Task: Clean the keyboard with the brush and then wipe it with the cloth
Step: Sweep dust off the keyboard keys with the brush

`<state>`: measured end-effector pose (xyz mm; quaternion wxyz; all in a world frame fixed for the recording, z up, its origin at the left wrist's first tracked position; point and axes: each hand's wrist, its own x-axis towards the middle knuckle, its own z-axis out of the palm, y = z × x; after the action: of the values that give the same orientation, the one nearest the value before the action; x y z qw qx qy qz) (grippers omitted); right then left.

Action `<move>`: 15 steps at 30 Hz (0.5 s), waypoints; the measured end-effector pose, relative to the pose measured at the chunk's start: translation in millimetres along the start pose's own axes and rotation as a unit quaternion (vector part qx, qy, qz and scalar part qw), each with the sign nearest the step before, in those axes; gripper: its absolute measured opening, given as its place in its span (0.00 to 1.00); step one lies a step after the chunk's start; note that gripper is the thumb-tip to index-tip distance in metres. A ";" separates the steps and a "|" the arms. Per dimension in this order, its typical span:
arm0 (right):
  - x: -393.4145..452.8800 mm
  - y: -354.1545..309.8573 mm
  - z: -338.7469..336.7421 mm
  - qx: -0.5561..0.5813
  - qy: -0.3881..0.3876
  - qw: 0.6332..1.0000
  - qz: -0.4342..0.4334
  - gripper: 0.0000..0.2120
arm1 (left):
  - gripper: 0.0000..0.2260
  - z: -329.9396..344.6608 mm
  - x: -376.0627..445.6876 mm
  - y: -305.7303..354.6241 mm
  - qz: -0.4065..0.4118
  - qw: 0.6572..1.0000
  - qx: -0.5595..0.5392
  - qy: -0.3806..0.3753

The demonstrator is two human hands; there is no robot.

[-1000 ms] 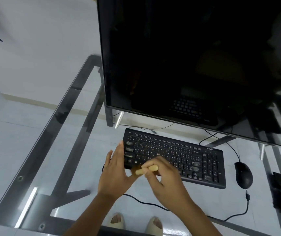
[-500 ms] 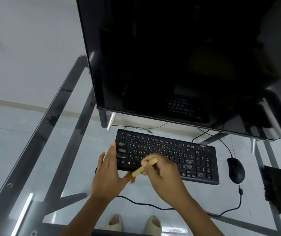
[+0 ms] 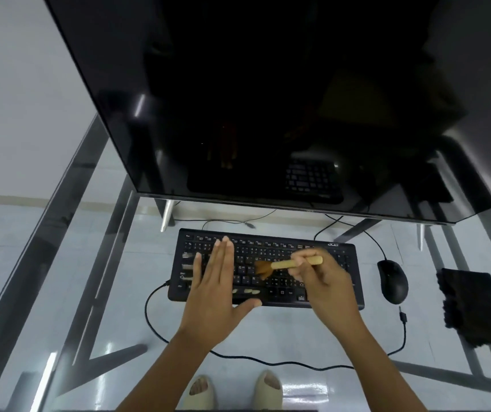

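We see the keyboard [image 3: 268,269] on the glass desk [image 3: 60,263], near the monitor [image 3: 268,99]. Left hand [image 3: 217,292] lies flat on its left keys, fingers straight, pressed together. Right hand [image 3: 324,281] pinches the brush [image 3: 285,265], bristles on the middle keys. Cloth [image 3: 476,307] lies far right, beyond the mouse [image 3: 392,282].

There is just one camera, and it sits on the person's head. It looks forward and steeply down, through the clear glass table with grey metal bars [image 3: 60,209] to the pale floor below. The wide lens bends the table edges outward. The black flat keyboard [image 3: 268,251] lies near the middle of the picture, close enough to make out single keys. The big dark monitor screen [image 3: 268,99] fills the top. The person's two arms reach in from the bottom edge.
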<state>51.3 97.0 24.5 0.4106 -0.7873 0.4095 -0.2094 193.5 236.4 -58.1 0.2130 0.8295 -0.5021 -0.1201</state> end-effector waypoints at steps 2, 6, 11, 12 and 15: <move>4.3 1.6 -7.4 -0.076 0.068 0.994 -0.045 0.06 | 0.50 5.0 5.3 5.2 0.000 1.000 -0.003 -0.018; 10.2 4.0 -11.1 -0.037 0.034 0.998 -0.031 0.05 | 0.52 12.2 8.2 4.7 -0.014 0.999 0.007 -0.032; 16.7 5.5 -15.7 -0.078 0.066 0.994 -0.050 0.06 | 0.52 16.5 7.5 5.4 -0.020 0.999 0.007 -0.027; 17.8 7.1 -17.1 -0.041 0.073 0.996 -0.034 0.05 | 0.52 16.5 8.3 5.4 -0.021 0.999 0.006 -0.025; 17.0 10.0 -16.4 0.001 -0.007 1.000 -0.005 0.05 | 0.52 15.9 8.5 5.5 -0.024 0.999 0.017 -0.028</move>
<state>45.5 72.1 25.6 0.4132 -0.7904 0.4025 -0.2060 186.7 222.9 -69.4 0.1819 0.8412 -0.4897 -0.1397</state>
